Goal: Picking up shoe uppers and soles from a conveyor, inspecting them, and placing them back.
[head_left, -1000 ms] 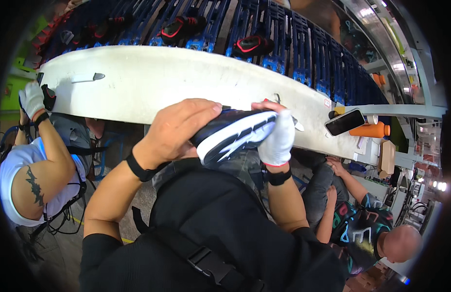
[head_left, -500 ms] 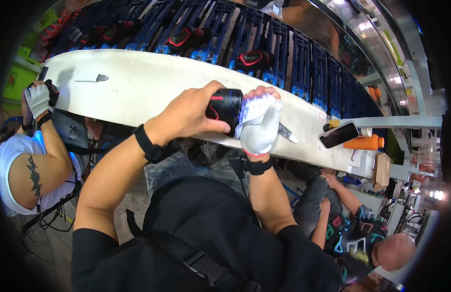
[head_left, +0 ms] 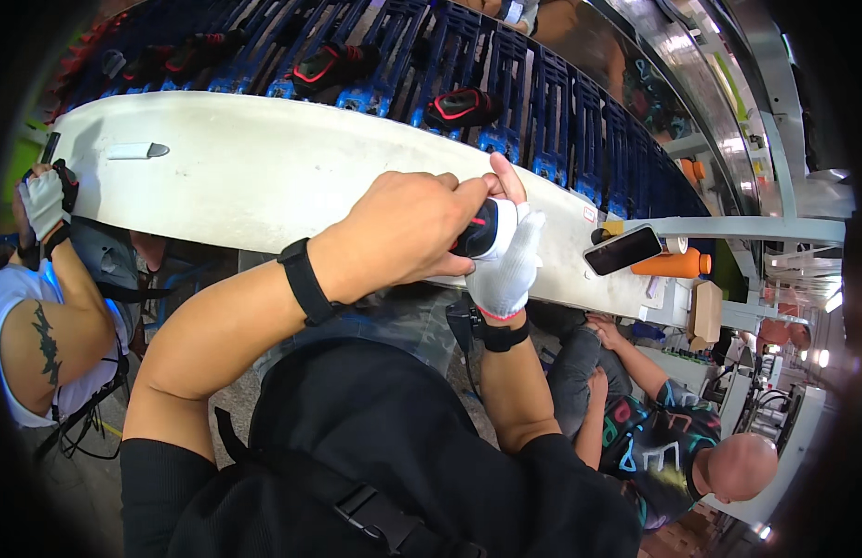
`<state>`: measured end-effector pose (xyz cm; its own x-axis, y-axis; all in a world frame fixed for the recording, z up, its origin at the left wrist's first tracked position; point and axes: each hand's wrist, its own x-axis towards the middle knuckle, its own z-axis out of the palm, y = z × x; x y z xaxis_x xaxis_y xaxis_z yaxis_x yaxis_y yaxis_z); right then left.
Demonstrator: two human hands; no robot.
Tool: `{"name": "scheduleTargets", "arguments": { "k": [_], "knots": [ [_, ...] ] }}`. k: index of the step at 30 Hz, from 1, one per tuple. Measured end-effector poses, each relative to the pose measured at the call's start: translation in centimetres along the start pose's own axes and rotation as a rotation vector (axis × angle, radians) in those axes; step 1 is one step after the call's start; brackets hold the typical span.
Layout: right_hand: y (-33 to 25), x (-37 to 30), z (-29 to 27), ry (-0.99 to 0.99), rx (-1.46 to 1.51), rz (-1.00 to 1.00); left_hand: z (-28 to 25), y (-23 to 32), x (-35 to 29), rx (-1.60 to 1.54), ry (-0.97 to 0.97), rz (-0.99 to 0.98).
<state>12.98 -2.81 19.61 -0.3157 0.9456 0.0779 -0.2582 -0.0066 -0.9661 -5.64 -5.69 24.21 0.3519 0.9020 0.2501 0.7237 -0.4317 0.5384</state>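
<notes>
While my bare left hand (head_left: 403,228) grips the black shoe (head_left: 477,234) from the left, its fingers over the upper and thumb below, my gloved right hand (head_left: 505,274) clasps the other side, one finger pointing toward the far edge. Between them I see only part of the shoe: a dark upper with a thin red line, and a smooth white band facing the glove; the rest is covered. It is over the white table (head_left: 236,167), right of the middle and closer to the near edge than to the far one. From my end of the feed I cannot tell whether it touches the surface.

My right wrist is at the near edge. Beyond my fingertips only a narrow strip separates me from the far edge, where a blue slatted rack (head_left: 547,130) begins, carrying dark shoes with red trim (head_left: 464,108). My widest room is leftward, along the white surface to a pale tool with a grey tip (head_left: 138,150) near the left end. Rightward I have less: a phone (head_left: 623,251) and an orange bottle (head_left: 671,263) sit close together near the right end.
</notes>
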Motion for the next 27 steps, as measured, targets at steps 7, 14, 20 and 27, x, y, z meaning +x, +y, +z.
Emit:
{"name": "scheduleTargets", "arguments": {
  "k": [7, 14, 20, 27],
  "knots": [
    [-2.3, -2.1, -2.3, -0.048, -0.248, 0.069, 1.7, 1.8, -0.3, 0.045, 0.028, 0.086],
    [-6.0, -4.6, -2.5, -0.452, -1.112, -0.332, -1.6, 0.9, -3.0, 0.015, -0.043, 0.253],
    [3.3, -7.4, -2.0, -0.226, -0.958, -0.432, -5.6, 2.9, -7.7, -0.290, -0.181, -0.157],
    [4.0, -5.8, -1.9, -0.297, -0.964, -0.545, -1.3, 1.7, -11.8, -0.256, 0.050, -0.287]
  ]
}}
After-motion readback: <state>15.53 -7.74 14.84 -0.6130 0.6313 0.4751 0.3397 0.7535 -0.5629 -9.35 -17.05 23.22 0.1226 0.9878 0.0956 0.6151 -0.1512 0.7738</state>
